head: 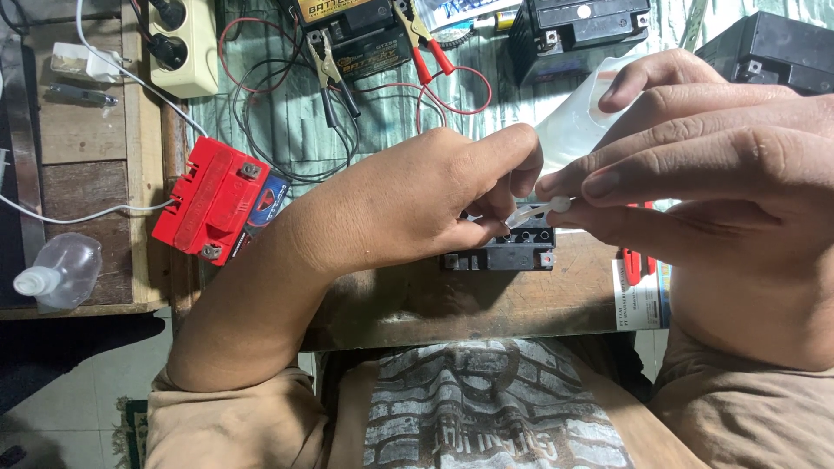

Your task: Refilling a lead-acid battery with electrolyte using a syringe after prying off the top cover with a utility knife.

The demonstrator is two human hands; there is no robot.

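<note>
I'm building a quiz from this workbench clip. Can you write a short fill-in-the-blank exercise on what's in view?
1. Both hands pinch a small ____ plastic piece.
2. Below the hands sits a ____ battery.
3. By the left hand forearm lies a ____ battery.
4. The clear squeeze bottle lies at the far ____.

Missing: white; black; red; left

A yellow-black label point(347, 10) is on the top battery. A white printed box point(641, 295) lies at the table's right edge.
</note>
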